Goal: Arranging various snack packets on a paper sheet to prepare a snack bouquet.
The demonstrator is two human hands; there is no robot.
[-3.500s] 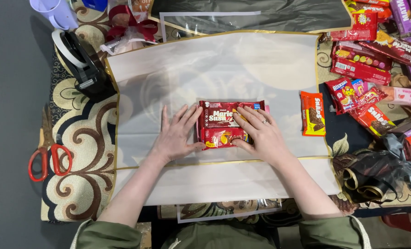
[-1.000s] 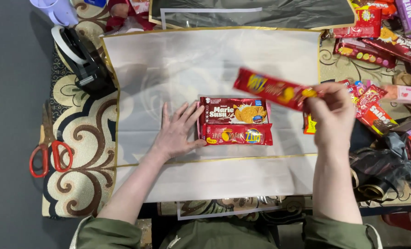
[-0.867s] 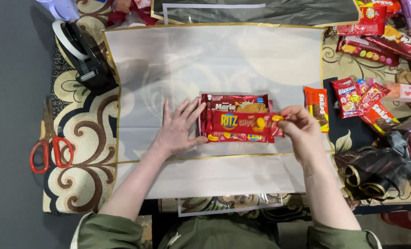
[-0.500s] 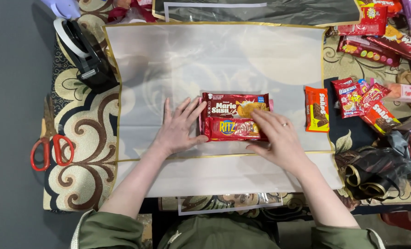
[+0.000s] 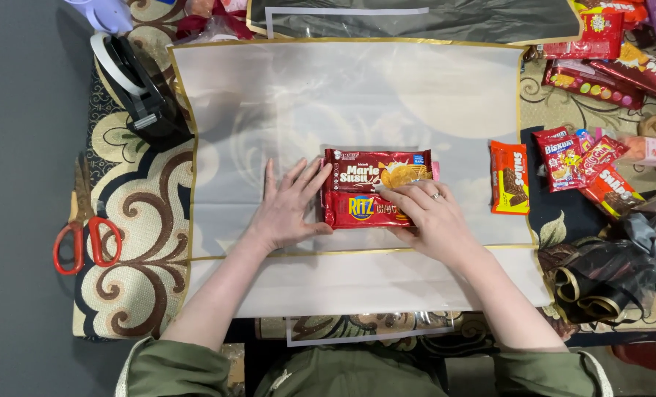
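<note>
Spread over a patterned cloth table cover (image 5: 133, 242), a large translucent wrapping sheet with a gold border (image 5: 343, 88) fills most of what I see from the head camera. At its middle lie two red biscuit packets, long sides touching: the upper biscuit packet (image 5: 376, 167) and, just below it, the lower cracker packet (image 5: 361, 209). A second ago my right hand was carrying that cracker packet in from the snack pile; now it is down on the sheet, tucked against the first, so the pair reads as one block. My left hand (image 5: 287, 209) lies flat with fingers spread, its fingertips butted against the left ends of both packets. My right hand (image 5: 427, 220) rests palm down over the right part of the cracker packet, fingers loosely extended across it, a ring showing; it grips nothing, only presses. I judge the packets are being squared up together rather than moved any further. Just right of the pair, apart from it, an orange wafer packet (image 5: 510, 176) sits near the sheet's edge, and beyond that the heap of assorted snack packets (image 5: 600, 59). To the left stand a black tape dispenser (image 5: 140, 92) and, well apart, red-handled scissors (image 5: 85, 239).
</note>
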